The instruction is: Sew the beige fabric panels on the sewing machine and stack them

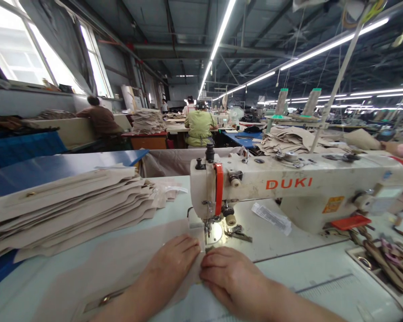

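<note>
The left hand (173, 259) lies over the cloth (127, 250), back up, fingers bent and tips at the cloth's right edge; the right hand (233, 277) sits just beside it, fingers curled together at that same edge; both touch the cloth, but with the thumbs mostly hidden I cannot tell whether either hand pinches it; the cloth lies flat on the near left of the desk (309, 273) and reaches right to the needle area (208, 226) of the machine (255, 179); a brass-coloured fitting (109, 297) shows near the left forearm; the lit plate (216, 233) is just beyond the fingers; on the left lies a fanned stack (87, 201) of similar pieces; a printed slip (272, 218) rests under the machine's arm; at the near right a tray (383, 286) holds straps (378, 257) and rings; far off, a person in green (199, 123) sits back to the camera, with another person (99, 118) farther left; two spools (282, 102) stand far right
</note>
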Motion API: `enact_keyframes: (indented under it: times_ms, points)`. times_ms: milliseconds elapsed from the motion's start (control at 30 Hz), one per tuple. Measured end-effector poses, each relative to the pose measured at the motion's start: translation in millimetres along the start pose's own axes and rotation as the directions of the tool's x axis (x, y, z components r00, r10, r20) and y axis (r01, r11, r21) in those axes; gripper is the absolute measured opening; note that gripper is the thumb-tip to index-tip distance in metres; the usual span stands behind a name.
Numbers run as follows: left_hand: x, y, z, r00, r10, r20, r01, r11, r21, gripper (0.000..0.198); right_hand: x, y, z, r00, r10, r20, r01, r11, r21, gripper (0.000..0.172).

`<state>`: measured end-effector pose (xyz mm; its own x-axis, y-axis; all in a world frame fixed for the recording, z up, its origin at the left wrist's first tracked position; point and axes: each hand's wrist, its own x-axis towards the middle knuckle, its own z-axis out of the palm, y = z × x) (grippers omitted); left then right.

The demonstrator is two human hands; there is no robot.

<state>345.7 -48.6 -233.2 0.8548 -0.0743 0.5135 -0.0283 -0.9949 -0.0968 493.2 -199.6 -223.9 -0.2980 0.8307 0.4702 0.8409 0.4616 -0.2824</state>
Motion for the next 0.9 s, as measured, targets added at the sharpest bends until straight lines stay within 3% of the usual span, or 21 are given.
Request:
enact_keyframes:
  times_ms: [67, 167, 333, 633, 900]
  points:
    - [-2, -1, 2.8, 1.0, -0.017, 0.017, 0.017, 1.0, 0.009, 0.025, 1, 2, 0, 1.0, -0.004, -0.024, 0.004, 1.0, 0.004, 0.018]
    - [-4, 0, 4.4, 0.999, -0.036, 0.026, 0.035, 0.999, 0.035, 0.028, 4, 6, -2, 0.994, 0.1, -0.05, -0.102, 0.994, -0.034, 0.017]
    - [-3, 6, -4.9, 0.999, -0.009, 0.052, 0.004, 0.995, 0.096, 0.034, 11, 9, -6, 0.97, 0.241, 0.037, -0.232, 0.958, -0.167, 0.01]
    - [-21, 9, -10.1, 0.994, -0.11, 0.025, 0.109, 0.994, 0.032, 0.032, 13, 6, -5, 0.966, 0.252, 0.051, -0.236, 0.949, -0.21, 0.013]
    - [-9, 13, 2.1, 0.997, -0.075, 0.006, 0.074, 0.994, 0.079, 0.034, 7, 15, -6, 0.967, 0.255, -0.024, -0.254, 0.943, -0.216, 0.016]
